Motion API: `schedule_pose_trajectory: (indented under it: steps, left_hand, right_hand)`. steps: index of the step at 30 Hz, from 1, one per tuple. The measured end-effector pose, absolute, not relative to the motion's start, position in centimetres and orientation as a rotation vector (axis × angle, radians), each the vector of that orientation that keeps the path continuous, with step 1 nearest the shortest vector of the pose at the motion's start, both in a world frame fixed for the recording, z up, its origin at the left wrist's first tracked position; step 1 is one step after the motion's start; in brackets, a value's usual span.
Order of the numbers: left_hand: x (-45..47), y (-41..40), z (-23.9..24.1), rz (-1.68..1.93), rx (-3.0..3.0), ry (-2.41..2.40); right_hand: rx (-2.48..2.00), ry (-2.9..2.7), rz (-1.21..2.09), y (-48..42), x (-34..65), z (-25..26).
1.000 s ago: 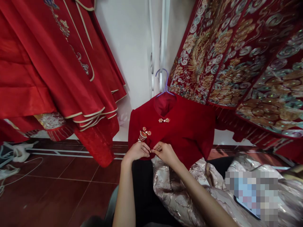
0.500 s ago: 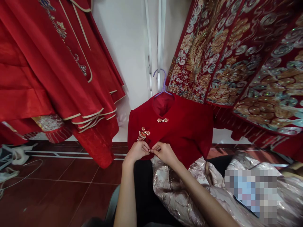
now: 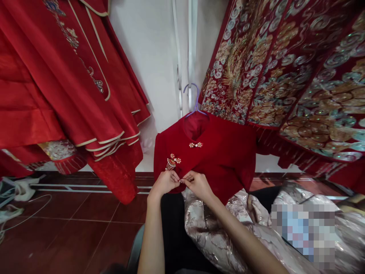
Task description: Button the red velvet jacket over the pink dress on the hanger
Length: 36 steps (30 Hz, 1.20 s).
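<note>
The left hand [image 3: 167, 182] has its fingers curled in, and its thumb and fingertips pinch a small shiny clasp [image 3: 181, 181] low on the front of the red top [image 3: 225, 152]. The right hand [image 3: 199, 186] is nearly closed too. Its thumb and pointing finger pinch the same clasp from the other side, so the two hands almost meet. The clasp is tiny and partly hidden by the fingers. Just above the left hand, a sparkly pin [image 3: 172, 163] sits on the red top. A beaded fastener [image 3: 196, 145] is at its neck, and a purple hanger [image 3: 196, 99] pokes out above it. Shiny pale cloth [image 3: 209, 228] lies just below the red top.
</note>
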<state>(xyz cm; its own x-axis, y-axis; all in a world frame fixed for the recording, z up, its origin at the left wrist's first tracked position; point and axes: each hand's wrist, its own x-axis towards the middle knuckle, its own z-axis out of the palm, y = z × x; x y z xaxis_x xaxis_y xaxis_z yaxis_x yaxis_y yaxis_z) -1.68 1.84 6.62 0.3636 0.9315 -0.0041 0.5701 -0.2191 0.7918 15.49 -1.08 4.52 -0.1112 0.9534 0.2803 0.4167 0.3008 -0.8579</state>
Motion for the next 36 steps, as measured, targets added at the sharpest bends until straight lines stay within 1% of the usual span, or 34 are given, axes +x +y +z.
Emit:
schedule_pose_trajectory:
  steps: [7,13,15,18,22,25,28,30,36]
  left_hand:
    - [-1.7,2.2,6.0,0.638,1.905,1.332]
    - [-1.9,2.0,6.4,0.625,1.892,1.285]
    - [-2.2,1.9,6.7,0.611,1.839,1.283]
    - [-2.7,1.7,7.1,0.607,1.78,1.322]
    - [-2.6,1.4,7.7,0.632,1.863,1.321]
    - [-1.9,1.3,7.9,0.55,1.921,1.317]
    - [-1.2,1.2,7.8,0.465,1.982,1.4]
    - [-1.0,1.2,7.7,0.47,2.026,1.43]
    - [-1.1,1.5,7.6,0.502,2.091,1.387]
  right_hand:
    - [-1.272,-1.717,0.668,-1.1,15.1,3.6]
    - [-1.336,-1.755,0.593,-1.2,14.8,3.4]
    - [-1.392,-1.807,0.639,-1.2,15.3,4.2]
    - [-1.496,-1.878,0.742,-1.5,17.0,6.6]
    - [-1.534,-1.855,0.652,-2.8,19.4,10.3]
    - [-1.601,-1.908,0.675,-3.4,19.8,11.3]
    - [-1.717,-1.994,0.681,-3.4,18.9,10.6]
    - [-1.745,-2.013,0.642,-3.0,18.1,9.5]
    - [-1.538,-1.932,0.7,-1.6,16.6,6.5]
